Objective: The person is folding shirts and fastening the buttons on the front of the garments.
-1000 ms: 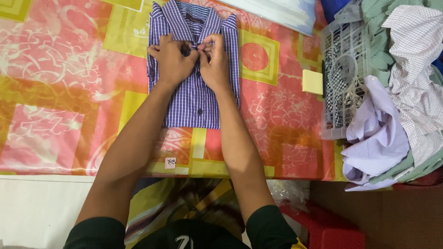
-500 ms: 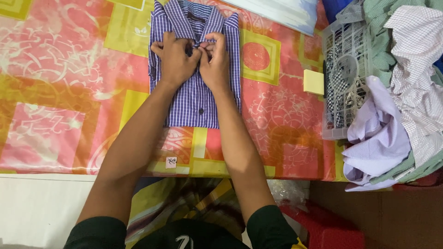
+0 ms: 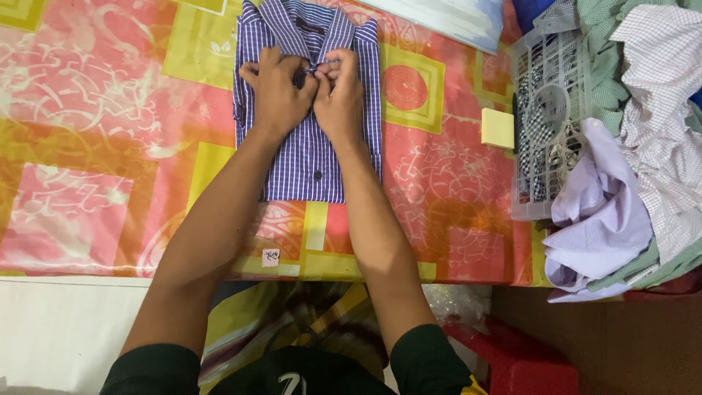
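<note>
My left hand (image 3: 276,91) and my right hand (image 3: 340,93) were side by side on the chest of a folded purple striped shirt (image 3: 307,157), just under its collar. Both hands were narrow, with the fingers curled in, and they pinched the front strip of the shirt near a button; the fingertips of the two hands were touching. The shirt lay flat and face up on the bench (image 3: 95,146), which had a cover in pink, orange and yellow. To my right, a small yellow pad (image 3: 497,129) lay near a white plastic basket (image 3: 540,124). Beside the basket was a pile of loose shirts (image 3: 636,161) in pale purple, green and white.
</note>
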